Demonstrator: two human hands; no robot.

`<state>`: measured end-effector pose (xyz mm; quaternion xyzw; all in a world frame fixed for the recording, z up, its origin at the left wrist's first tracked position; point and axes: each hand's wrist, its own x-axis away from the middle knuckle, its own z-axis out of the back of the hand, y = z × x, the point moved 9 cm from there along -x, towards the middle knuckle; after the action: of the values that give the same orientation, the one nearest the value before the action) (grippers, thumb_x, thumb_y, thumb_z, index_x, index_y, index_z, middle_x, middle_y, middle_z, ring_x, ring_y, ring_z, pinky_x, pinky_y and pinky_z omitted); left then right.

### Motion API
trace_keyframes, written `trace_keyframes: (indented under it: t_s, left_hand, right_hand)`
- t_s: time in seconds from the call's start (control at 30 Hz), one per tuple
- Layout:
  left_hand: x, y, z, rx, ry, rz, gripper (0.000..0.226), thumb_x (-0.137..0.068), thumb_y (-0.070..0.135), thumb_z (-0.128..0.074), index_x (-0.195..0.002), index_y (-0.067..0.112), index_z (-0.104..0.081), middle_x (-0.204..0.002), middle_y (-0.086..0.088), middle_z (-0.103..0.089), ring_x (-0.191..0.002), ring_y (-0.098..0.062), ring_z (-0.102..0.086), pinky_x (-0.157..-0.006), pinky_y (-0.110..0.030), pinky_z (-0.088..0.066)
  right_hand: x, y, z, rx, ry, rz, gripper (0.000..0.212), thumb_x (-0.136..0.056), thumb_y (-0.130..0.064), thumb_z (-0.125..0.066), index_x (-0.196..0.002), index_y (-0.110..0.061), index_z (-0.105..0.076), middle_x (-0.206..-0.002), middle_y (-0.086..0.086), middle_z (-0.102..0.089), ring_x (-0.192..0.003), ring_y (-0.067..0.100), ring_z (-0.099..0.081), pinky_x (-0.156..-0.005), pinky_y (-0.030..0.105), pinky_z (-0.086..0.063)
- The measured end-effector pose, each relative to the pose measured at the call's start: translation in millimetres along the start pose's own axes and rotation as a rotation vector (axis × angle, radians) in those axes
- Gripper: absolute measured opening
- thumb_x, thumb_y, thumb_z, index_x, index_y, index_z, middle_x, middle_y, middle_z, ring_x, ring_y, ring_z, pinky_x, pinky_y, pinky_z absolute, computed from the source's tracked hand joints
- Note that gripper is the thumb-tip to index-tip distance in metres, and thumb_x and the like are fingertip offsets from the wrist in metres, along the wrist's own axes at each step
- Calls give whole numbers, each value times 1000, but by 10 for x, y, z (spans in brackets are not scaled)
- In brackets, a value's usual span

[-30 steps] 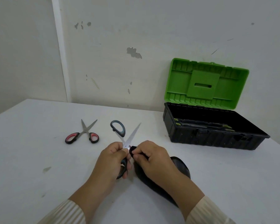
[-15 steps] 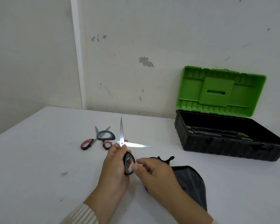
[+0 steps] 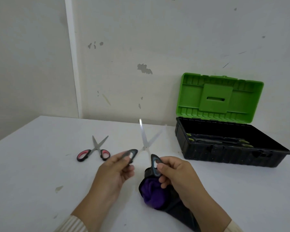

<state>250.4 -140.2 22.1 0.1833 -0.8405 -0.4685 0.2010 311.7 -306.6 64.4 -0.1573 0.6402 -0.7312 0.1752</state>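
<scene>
Left grip (image 3: 115, 171) and right grip (image 3: 177, 174) are each pinching one scissors (image 3: 146, 144) handle, blades (image 3: 142, 131) splayed. Either slipping could be swinging a blade into fingers (image 3: 163, 166).

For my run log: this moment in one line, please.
left hand: holds scissors handle; right hand: holds other handle; blades: spread; toolbox: open

The person wore a long-sleeved top in a cream, off-white knit, and fine lengthwise ribs ran along it. The left sleeve (image 3: 70, 225) showed that ribbing most plainly at the near edge, while only a small corner of the right sleeve (image 3: 234, 227) was in view. Both forearms were uncovered beyond the cuffs. The left hand (image 3: 113, 171) and right hand (image 3: 179, 176) were bare, the left one blurred.
</scene>
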Motion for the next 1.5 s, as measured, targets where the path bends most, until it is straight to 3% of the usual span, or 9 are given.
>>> trace_keyframes:
  t_s: [0.4, 0.5, 0.63, 0.87, 1.03, 1.17, 1.27, 1.37, 1.5]
  left_hand:
    - [224, -302, -318, -220, -163, 111, 12, -90, 7, -59, -87, 5, -70, -71, -5, -75, -64, -11, -70, -59, -23, -57]
    - [223, -292, -325, -258, -159, 92, 11, -89, 5, -60, -86, 3, -70, -69, -8, -73, -63, -13, -70, -57, -22, -57]
    - [263, -212, -356, -518, -165, -70, 7, -82, 14, -70, -85, 12, -75, -68, -6, -75, -67, -18, -70, -68, -29, -58]
    - [650, 28, -930, -970, -191, -491, 6, -85, 31, -65, -85, 28, -70, -73, 3, -68, -72, -10, -60, -65, -24, -46]
    - [571, -375, -1549, -1109, -363, -421, 14, -87, 30, -57, -100, 26, -59, -87, 4, -63, -86, -14, -58, -76, -23, -45]
    - [422, -1023, -2045, -1531, -516, -300, 47, -97, 34, -39, -140, 15, -40, -139, -6, -49, -127, -24, -45, -105, -35, -38]
    - [373, -1371, -2322, -1812, -627, -314, 47, -100, 33, -32, -141, 10, -37, -149, -8, -36, -135, -26, -33, -112, -39, -28]
    - [235, -1557, -2537, -1831, -630, -406, 52, -98, 36, -30, -142, 9, -33, -153, -8, -29, -140, -26, -25, -118, -42, -17]
    - [23, -1667, -2602, -1823, -562, -418, 61, -99, 42, -23, -151, 11, -15, -161, -7, -11, -148, -24, -7, -121, -43, -6]
  right_hand:
    - [-56, 146, -12, -27, 21, -8, 10, -87, -10, -59, -91, -10, -69, -66, 9, -64, -51, 14, -57, -51, 25, -51]
    - [-38, -87, 120, 329, 189, 160, 15, -85, -31, -62, -98, -25, -68, -83, -6, -63, -73, 6, -58, -65, 13, -43]
    - [43, -264, 124, 488, 263, 267, 27, -84, -37, -61, -107, -25, -65, -94, -8, -58, -88, 9, -55, -71, 11, -38]
    - [111, -433, 560, 306, 377, 290, 7, -81, -28, -66, -74, -30, -64, -75, -5, -65, -67, 8, -57, -64, 20, -46]
    - [135, -362, 1160, 352, 484, 233, 9, -83, -23, -64, -84, -16, -71, -76, 2, -70, -69, 13, -63, -59, 15, -47]
    - [123, -311, 1744, 592, 521, 161, 11, -85, -22, -61, -84, -13, -68, -76, 5, -68, -70, 18, -62, -51, 9, -43]
    - [23, -482, 2157, 778, 535, 176, 13, -85, -25, -60, -87, -14, -68, -75, 4, -66, -72, 21, -62, -66, 23, -46]
    - [-225, -825, 2539, 1043, 550, 266, 17, -87, -24, -57, -91, -12, -67, -78, 6, -62, -74, 25, -59, -59, 25, -32]
    - [-862, -760, 2870, 1488, 351, 172, 18, -90, -22, -51, -96, -11, -65, -82, 9, -59, -70, 23, -53, -62, 28, -44]
